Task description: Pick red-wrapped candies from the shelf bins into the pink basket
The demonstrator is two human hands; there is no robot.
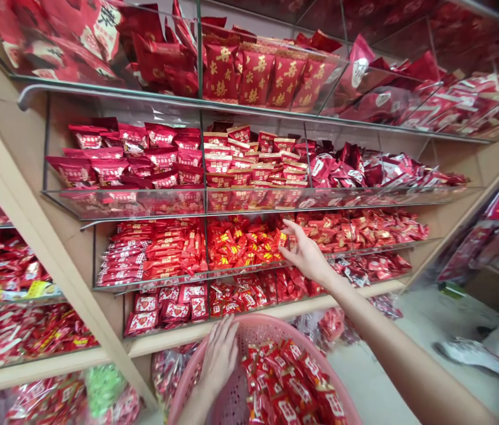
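My right hand (303, 251) reaches to the front of a shelf bin of small red candies with yellow print (244, 242). Its thumb and forefinger are apart, and one candy shows between their tips; it does not look gripped. Lower down, my left hand (219, 354) lies with fingers stretched out at the far left rim of a pink plastic basket (320, 354). Inside the basket, on its right side, is a heap of red wrapped candies (291, 383) with pale labels.
Glass-fronted shelves hold red packets above, including gold-printed bags (255, 74) and small packets (253, 156). A glass ledge (253, 200) runs just above my right hand. Bagged goods (331, 324) lie below the shelves. A person's shoe (475, 357) is at right on the floor.
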